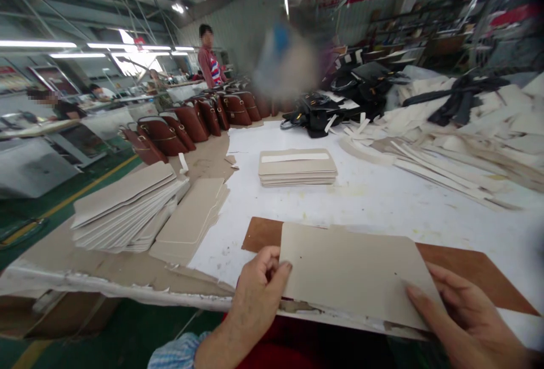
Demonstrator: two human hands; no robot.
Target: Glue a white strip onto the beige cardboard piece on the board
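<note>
A beige panel (352, 272) with rounded corners is held flat at the table's front edge. My left hand (259, 289) pinches its left end between thumb and fingers. At the right end, my right hand (463, 312) grips it, thumb on top and fingers behind. Under and beyond the panel lies a brown leather piece (467, 270), showing on both sides. Farther back on the white sheet sits a stack of beige panels (297, 173) with a white strip on top.
Fanned beige panels (123, 204) and more flat pieces (191, 216) lie at the left. Brown bags (195, 122) line the back left edge. Black bags (314, 111) and a heap of pale scraps (480, 131) fill the back right. A person (210, 63) stands beyond.
</note>
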